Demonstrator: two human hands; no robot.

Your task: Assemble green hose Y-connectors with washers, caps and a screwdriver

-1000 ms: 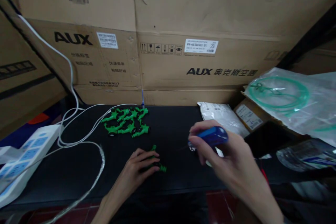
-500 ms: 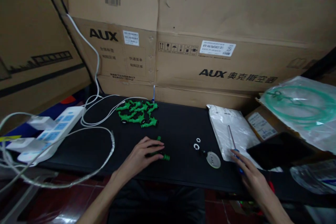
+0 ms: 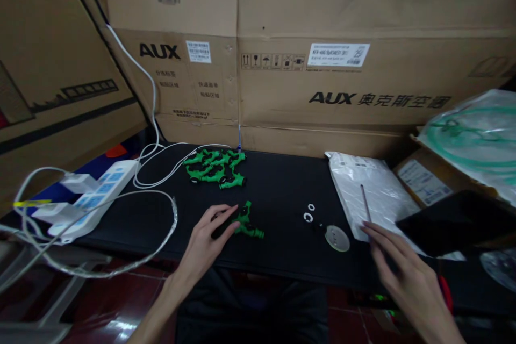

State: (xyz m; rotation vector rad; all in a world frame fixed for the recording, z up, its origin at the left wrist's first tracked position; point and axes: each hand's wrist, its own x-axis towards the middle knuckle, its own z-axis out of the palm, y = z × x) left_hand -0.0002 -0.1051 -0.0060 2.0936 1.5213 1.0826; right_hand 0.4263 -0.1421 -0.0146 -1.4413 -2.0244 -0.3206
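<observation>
The left hand (image 3: 209, 231) lies flat on the black tabletop (image 3: 278, 183), fingers loosely extended and half open, fingertips touching a green plastic fitting (image 3: 246, 221) at its 3 o'clock side. The fitting is not gripped; it rests on the table near the front edge, at 6 o'clock from the heap of green fittings (image 3: 215, 167). It is branched in shape, with dark round ends.

The right hand (image 3: 403, 271) is relaxed and open, fingers spread, holding nothing. Its fingertips lie over the handle end of a screwdriver (image 3: 365, 203), whose thin metal shaft points to 12 o'clock across a white plastic packet (image 3: 374, 183). The handle is hidden under the hand, so contact cannot be confirmed.

Two small white rings (image 3: 308, 214) and a round pale disc (image 3: 337, 238) lie between the hands. A white power strip (image 3: 100, 199) with looped cables sits at 9 o'clock. Printed cardboard boxes (image 3: 322, 64) form the back wall. A dark flat object at 3 o'clock is cut off and hard to identify.
</observation>
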